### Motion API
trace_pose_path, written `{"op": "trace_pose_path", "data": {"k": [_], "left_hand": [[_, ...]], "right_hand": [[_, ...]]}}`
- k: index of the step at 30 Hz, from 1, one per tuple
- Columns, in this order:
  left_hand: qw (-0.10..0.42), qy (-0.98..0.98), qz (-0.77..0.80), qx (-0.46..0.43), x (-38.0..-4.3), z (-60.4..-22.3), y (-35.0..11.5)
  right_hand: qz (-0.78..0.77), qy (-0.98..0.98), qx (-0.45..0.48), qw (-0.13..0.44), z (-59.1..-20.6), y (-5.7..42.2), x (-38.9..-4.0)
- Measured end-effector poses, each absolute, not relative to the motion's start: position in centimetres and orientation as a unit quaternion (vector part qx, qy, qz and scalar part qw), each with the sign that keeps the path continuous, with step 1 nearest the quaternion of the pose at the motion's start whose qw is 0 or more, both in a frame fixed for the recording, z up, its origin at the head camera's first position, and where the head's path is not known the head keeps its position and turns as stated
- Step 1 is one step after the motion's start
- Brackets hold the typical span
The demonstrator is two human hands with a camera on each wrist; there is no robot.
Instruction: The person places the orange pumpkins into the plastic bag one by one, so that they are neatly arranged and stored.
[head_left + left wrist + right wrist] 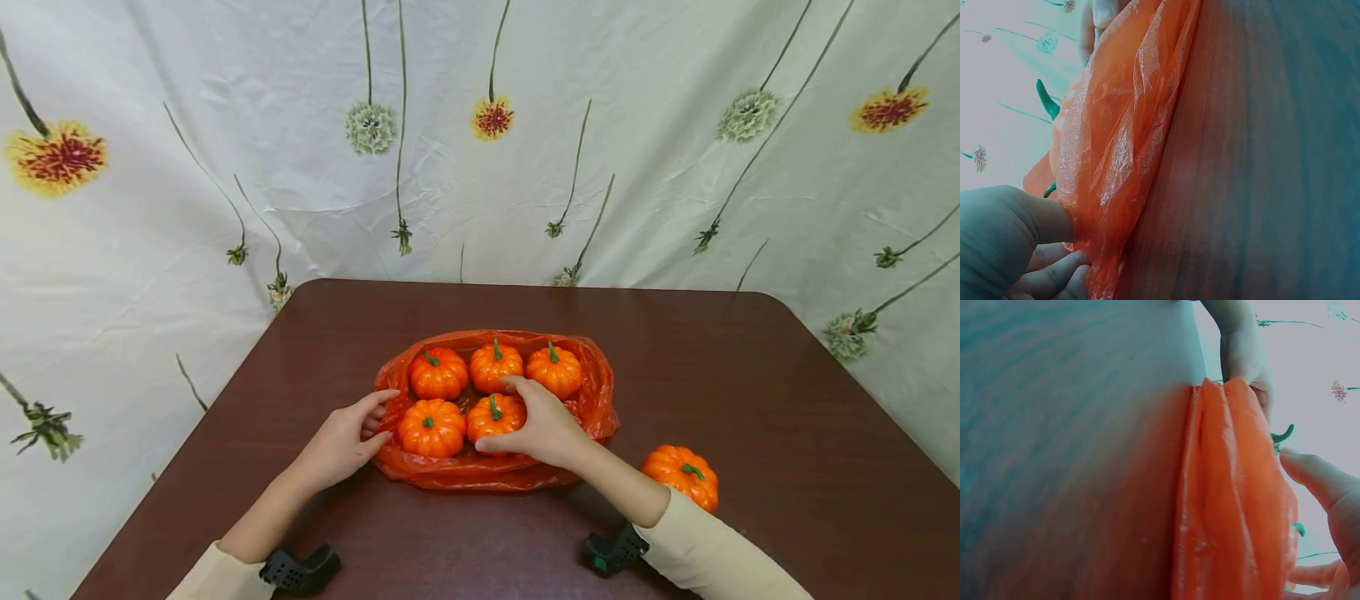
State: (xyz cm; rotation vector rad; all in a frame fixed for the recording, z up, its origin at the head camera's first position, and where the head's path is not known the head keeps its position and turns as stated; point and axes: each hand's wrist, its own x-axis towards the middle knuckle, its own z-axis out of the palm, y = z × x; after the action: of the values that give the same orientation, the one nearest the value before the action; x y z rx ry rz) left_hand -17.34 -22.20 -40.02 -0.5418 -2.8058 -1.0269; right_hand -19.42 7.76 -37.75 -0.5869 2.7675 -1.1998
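Note:
An orange-red plastic bag lies spread open on the table, with several small orange pumpkins with green stems inside, in a back and a front row. At its left side my left hand holds the rim, thumb and fingers bent about the plastic; the left wrist view shows the thumb against the bag, its tip partly covered. My right hand reaches over the bag's right part. Its thumb and fingers lie around the front right pumpkin, which sits among the others; the palm side is hidden.
Another pumpkin lies on the brown table outside the bag, beside my right forearm. Black wrist devices sit below both wrists. A white flowered cloth hangs behind the table's far edge.

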Motion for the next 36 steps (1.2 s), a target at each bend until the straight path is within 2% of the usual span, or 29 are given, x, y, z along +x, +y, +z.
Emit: {"op": "trace_pose_path", "data": {"k": [10, 19, 36], "left_hand": [[0.047, -0.923, -0.34, -0.177, -17.3, -39.9, -22.1], [0.073, -0.917, -0.336, -0.202, -17.1, -39.8, -22.2], [0.073, -0.917, -0.338, -0.201, -17.0, -39.7, -22.1]], "right_hand": [[-0.422, 0.887, -0.181, 0.036, -37.1, 9.5, -18.8], [-0.426, 0.888, -0.169, 0.023, -36.6, 11.7, -18.1], [-0.419, 0.895, -0.157, 0.0, -36.7, 15.8, -16.9]]}}
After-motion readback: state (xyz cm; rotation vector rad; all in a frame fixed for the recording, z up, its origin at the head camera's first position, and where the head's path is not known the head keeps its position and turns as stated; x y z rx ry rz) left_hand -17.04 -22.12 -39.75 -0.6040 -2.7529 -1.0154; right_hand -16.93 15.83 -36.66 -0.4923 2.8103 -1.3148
